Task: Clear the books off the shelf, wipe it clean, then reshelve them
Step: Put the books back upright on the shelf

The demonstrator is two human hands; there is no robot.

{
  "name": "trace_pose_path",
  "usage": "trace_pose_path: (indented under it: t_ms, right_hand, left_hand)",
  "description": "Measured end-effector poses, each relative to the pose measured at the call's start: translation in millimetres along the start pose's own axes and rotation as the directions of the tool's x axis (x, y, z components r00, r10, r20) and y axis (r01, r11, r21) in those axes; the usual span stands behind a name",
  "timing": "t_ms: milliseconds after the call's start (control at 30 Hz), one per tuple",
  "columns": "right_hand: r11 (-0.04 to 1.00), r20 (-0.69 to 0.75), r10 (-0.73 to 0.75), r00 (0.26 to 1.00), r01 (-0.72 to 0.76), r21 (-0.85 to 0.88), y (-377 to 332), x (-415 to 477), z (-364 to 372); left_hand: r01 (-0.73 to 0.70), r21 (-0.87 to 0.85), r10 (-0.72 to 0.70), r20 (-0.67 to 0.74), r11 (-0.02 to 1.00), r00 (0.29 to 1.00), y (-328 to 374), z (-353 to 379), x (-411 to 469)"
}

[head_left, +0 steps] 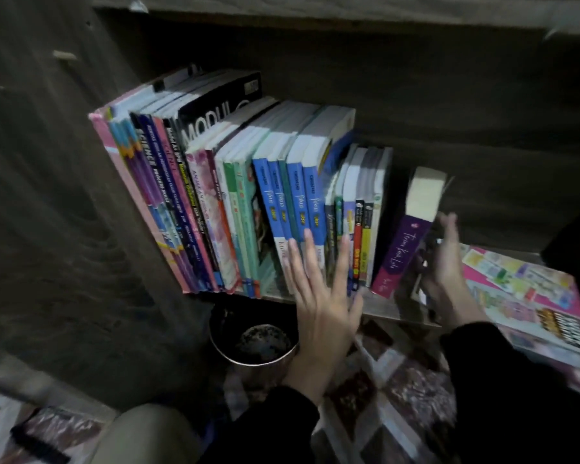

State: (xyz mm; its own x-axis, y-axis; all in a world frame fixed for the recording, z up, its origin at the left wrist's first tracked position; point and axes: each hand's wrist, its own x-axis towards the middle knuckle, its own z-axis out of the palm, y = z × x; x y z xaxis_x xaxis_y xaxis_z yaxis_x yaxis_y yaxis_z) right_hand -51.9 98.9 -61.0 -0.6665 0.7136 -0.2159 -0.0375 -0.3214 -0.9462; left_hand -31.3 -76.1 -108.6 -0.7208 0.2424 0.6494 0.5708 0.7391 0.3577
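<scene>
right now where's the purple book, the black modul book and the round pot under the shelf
purple book (400, 259): head view, on its spine
black modul book (215, 120): head view, on its lettered black face
round pot (262, 362): head view, on its near rim

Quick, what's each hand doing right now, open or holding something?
Left hand: open, straight fingers against the blue book spines.
Right hand: blurred beside the leaning purple book; grip cannot be told.
</scene>
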Motion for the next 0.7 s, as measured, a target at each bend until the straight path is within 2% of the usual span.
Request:
trace_pose_path:
  t_ms: [33, 100, 200, 333, 533, 700]
  right_hand:
    - [0.993, 0.115, 0.041, 0.992, -0.028, -0.118, -1, 11, 1]
    - [0.968, 0.236, 0.078, 0.969, -0.017, -0.251, 4, 21, 8]
    - [0.981, 0.303, 0.122, 0.945, -0.069, -0.18, 15, 27, 20]
    - [0.994, 0.342, 0.082, 0.936, -0.053, -0.094, 22, 25, 32]
    - [0.985, 0.313, 0.111, 0.943, -0.062, -0.161, 32, 24, 43]
    - [0.983, 0.258, 0.091, 0.962, -0.046, -0.176, 39, 36, 36]
  left_hand:
    - [0.047, 0.009, -0.047, 0.017, 0.999, 0.999, 0, 8, 4]
    - [0.116, 0.044, -0.118, 0.045, 0.992, 0.992, -5, 21, 8]
    - [0.077, 0.107, -0.079, 0.015, 0.991, 0.997, -21, 39, 12]
    - [-0.028, 0.177, 0.035, -0.035, 0.984, 0.999, -44, 40, 19]
    - [0.015, 0.334, -0.016, 0.0, 0.942, 1.0, -55, 31, 23]
    - [-0.02, 0.259, -0.003, 0.09, 0.966, 0.996, -49, 5, 15]
